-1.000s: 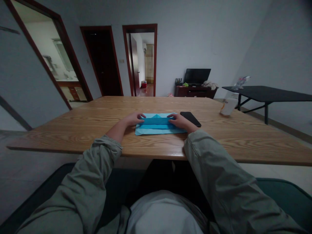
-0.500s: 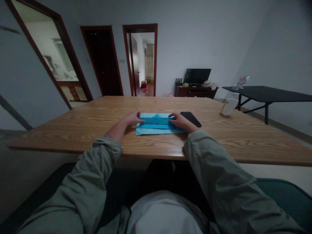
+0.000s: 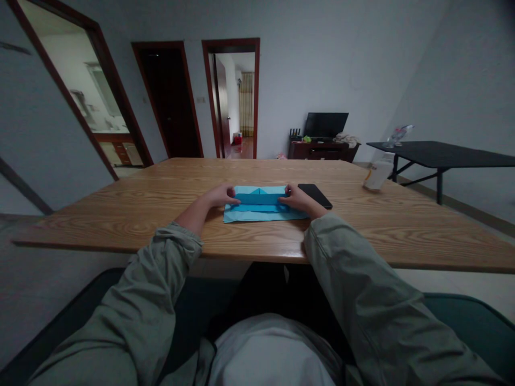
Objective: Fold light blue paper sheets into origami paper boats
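1. Currently: fold in progress on blue origami paper (image 3: 261, 213), lying flat on the wooden tabletop (image 3: 132, 225), just beside a black smartphone (image 3: 316, 195).
2. Left hand (image 3: 219, 195) and right hand (image 3: 300, 199) open, pressing the folded band, not gripping.
3. Next move apparently calls for creasing that fold firmly.

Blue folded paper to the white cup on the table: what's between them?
In the head view, the person's right hand rests at the edge of the blue folded paper. Beyond it, a black smartphone lies on the wooden table, short of the white cup.

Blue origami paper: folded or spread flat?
Folded: the blue origami paper shows layered flaps and a small triangular peak along its far edge, with the left hand and right hand resting on its sides.
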Demonstrator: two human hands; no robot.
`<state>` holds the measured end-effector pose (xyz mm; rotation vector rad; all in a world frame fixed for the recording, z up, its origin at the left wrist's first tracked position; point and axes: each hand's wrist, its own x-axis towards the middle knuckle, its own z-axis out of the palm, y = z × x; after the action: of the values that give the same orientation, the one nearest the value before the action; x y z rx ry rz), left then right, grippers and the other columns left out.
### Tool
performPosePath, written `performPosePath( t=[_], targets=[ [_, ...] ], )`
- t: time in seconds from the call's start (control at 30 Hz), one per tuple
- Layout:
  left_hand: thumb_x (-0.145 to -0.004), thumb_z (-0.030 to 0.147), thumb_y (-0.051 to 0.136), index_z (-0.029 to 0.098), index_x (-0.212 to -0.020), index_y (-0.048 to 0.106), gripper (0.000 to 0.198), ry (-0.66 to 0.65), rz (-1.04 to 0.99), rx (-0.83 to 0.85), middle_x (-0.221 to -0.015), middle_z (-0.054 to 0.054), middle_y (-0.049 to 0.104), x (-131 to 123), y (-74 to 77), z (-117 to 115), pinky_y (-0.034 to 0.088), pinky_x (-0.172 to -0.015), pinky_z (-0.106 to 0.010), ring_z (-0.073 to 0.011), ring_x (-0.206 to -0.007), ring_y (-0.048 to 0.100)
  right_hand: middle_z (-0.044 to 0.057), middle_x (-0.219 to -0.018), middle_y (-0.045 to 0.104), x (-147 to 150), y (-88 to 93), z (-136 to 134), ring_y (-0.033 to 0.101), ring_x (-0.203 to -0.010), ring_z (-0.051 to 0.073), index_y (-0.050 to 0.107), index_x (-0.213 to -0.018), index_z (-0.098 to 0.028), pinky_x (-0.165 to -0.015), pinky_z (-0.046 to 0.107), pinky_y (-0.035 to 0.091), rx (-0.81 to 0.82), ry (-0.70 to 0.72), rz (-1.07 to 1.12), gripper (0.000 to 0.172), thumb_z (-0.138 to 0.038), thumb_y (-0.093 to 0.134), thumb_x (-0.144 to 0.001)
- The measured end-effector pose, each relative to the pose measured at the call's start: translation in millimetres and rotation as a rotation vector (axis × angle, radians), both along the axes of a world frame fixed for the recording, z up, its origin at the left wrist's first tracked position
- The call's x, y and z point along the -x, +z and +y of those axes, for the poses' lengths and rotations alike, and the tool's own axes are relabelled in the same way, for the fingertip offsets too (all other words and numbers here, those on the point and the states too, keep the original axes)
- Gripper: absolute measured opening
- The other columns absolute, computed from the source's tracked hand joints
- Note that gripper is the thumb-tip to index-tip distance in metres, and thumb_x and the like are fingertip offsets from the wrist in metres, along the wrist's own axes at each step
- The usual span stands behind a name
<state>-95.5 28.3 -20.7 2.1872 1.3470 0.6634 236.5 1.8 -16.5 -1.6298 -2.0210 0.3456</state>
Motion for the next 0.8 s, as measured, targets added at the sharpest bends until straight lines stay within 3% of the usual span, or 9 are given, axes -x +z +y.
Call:
performPosePath(
  t=[0.2, 0.4, 0.8],
  targets=[
    [-0.052, 0.054, 0.083, 0.016, -0.084, 0.064, 0.053, -0.002, -0.013, 0.026, -0.080, -0.002, 0.065, -1.6, 1.4, -1.2, 0.044, -0.068, -0.028, -0.0150, -0.073, 0.056, -0.002, -0.073, 0.053, 1.3, 3.9, -2.8, 0.047, -0.064, 0.012, 0.052, -0.087, -0.019, -0.058, 0.024, 0.036, 0.030, 0.036, -0.005, 0.023, -0.029, 0.069, -0.075],
    [-0.057, 0.053, 0.079, 0.018, -0.082, 0.071, 0.044, -0.017, 0.028, 0.035, -0.076, -0.001, 0.066, -0.7, 2.3, -2.7, 0.042, -0.064, -0.027, -0.0150, -0.070, 0.055, -0.001, -0.075, 0.056, 1.4, 3.5, -3.1, 0.050, -0.066, 0.012, 0.056, -0.091, -0.018, -0.059, 0.023, 0.039, 0.024, 0.045, 0.003, 0.023, -0.028, 0.070, -0.076],
    [-0.062, 0.044, 0.075, 0.019, -0.087, 0.076, 0.035, -0.114, 0.069, 0.093, -0.074, -0.001, 0.067, -1.6, 4.3, -5.8, 0.040, -0.061, -0.027, -0.0144, -0.066, 0.054, 0.006, -0.094, 0.068, 0.9, 1.8, -0.4, 0.060, -0.082, 0.015, 0.064, -0.100, -0.014, -0.073, 0.024, 0.048, 0.038, 0.108, 0.019, 0.026, -0.025, 0.071, -0.077]
  ],
)
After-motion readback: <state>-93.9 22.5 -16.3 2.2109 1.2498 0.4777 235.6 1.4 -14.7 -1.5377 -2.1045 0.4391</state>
